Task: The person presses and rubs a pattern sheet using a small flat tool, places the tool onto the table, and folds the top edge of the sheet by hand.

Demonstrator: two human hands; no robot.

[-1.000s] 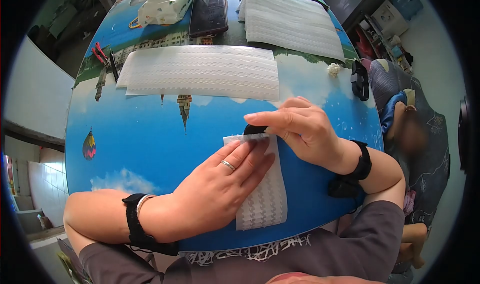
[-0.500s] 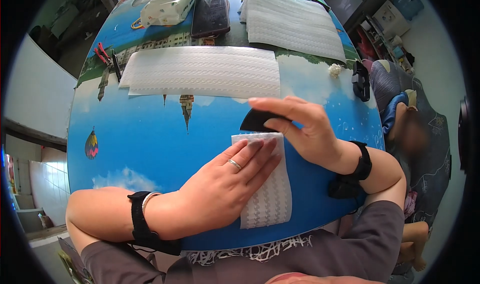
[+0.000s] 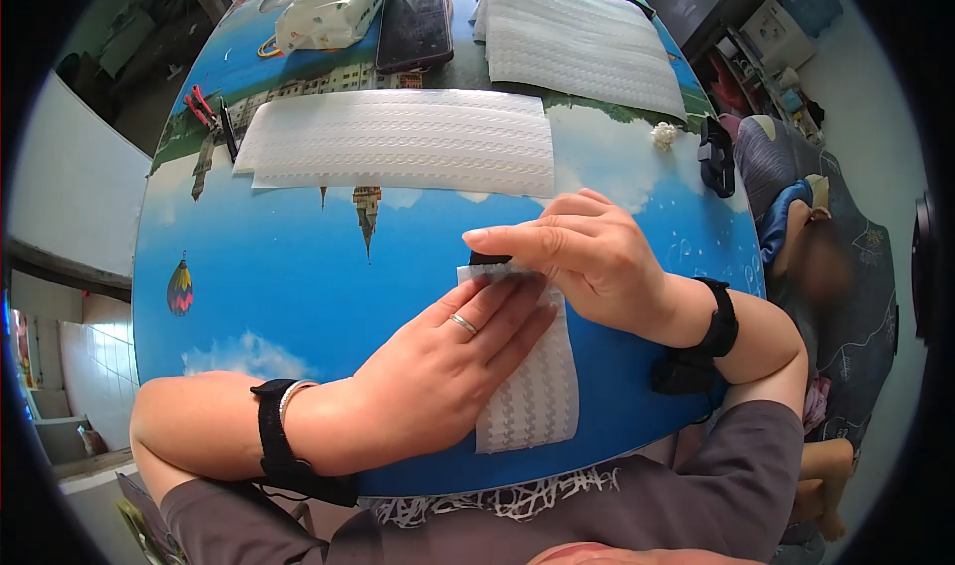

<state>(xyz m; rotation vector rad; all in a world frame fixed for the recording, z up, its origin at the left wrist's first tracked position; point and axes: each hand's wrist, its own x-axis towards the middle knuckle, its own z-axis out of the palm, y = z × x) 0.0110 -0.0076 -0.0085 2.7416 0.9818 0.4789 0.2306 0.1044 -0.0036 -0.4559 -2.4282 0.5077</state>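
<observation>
A narrow white embossed strip (image 3: 537, 401) lies lengthwise near the table's front edge. My left hand (image 3: 438, 361) rests flat across its upper part, fingers extended, a ring on one finger. Just beyond the fingertips, at the strip's far end, my right hand (image 3: 587, 252) pinches a flat black piece (image 3: 487, 259) between thumb and fingers. Most of the black piece is hidden by the fingers and the strip's end. Farther back lie wide white embossed sheets (image 3: 398, 140), apart from both hands.
On the table (image 3: 249, 296) are a stack of white sheets (image 3: 582, 53), a phone (image 3: 415, 28), a wipes pack (image 3: 333, 8), red-handled pliers (image 3: 200, 105), a white bead cluster (image 3: 664, 135) and a black strap (image 3: 715, 157). Another person (image 3: 796, 237) is at the right.
The black piece, well exposed above the strip half a second ago, has moved left and down to the strip's far end with my right hand. My left hand has barely moved.
</observation>
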